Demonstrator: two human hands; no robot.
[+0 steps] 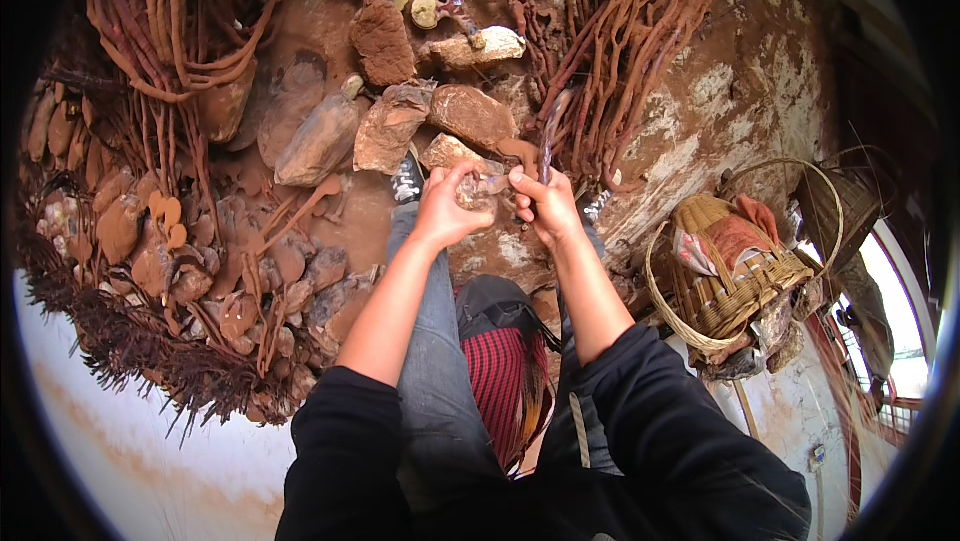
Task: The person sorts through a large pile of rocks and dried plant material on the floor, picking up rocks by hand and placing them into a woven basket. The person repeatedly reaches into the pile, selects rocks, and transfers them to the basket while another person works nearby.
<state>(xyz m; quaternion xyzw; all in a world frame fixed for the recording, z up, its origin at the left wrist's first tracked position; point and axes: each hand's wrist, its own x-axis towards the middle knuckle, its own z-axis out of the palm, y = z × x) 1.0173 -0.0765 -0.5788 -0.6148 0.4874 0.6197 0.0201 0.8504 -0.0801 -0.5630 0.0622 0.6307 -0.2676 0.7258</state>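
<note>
Both hands meet in front of my knees, above the reddish-brown, dusty ground. My left hand (pixel 450 206) curls around a piece of clear, crumpled plastic-like film (pixel 480 189); what is inside it, if anything, I cannot make out. Close on its right, my right hand (pixel 547 205) is closed, with the thumb pressed to the fingers. A thin dark purple stalk (pixel 549 131) rises from its grip. Just beyond the hands lie a pale brown chunk (pixel 447 151), a rounded reddish-brown lump (pixel 473 114) and a flat, crumpled brown piece (pixel 395 127).
Bundles of long reddish-brown stalks (pixel 640 51) lie at the far right, with more stalks (pixel 170 21) far left. Pale cut pieces (pixel 425 10) sit at the back. A heap of lumps (pixel 240 291) fills the left. A wicker basket (pixel 735 291) stands at right.
</note>
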